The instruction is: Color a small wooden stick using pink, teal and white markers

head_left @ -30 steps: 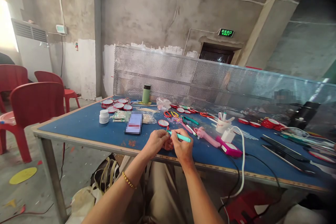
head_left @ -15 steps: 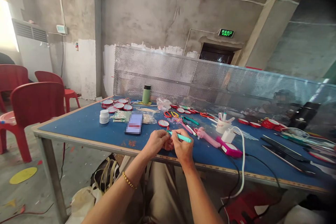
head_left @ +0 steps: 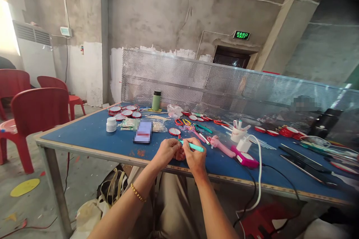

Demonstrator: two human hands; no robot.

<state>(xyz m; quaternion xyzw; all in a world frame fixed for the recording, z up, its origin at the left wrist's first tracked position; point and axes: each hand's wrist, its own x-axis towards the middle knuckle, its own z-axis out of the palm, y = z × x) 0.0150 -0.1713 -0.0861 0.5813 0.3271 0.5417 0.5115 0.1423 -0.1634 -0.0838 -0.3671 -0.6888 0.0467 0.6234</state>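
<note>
My right hand (head_left: 196, 160) is closed round a mint-green pen (head_left: 197, 147), its tip pointing left toward the fingers of my left hand (head_left: 167, 150). My left hand is closed in a pinch on a small thing, mostly hidden by the fingers, with a bit of red at its top. Both hands meet over the table's front edge. Just beyond them lies a red-rimmed white disc (head_left: 174, 131). A phone (head_left: 143, 133) is to the left, on clear bags of thin sticks (head_left: 129, 124).
The blue table (head_left: 84, 140) holds a white jar (head_left: 111, 124), a green bottle (head_left: 156, 101), pliers (head_left: 206, 128), a cup of pens (head_left: 238, 134), a pink device (head_left: 246, 158) with cables, and several red-rimmed discs (head_left: 126, 113). A perforated metal screen (head_left: 179, 78) stands behind; red chairs (head_left: 40, 115) are at left.
The red-topped thing in my left fingers shows slightly less now. Both hands and the pen stay almost in the same place.
</note>
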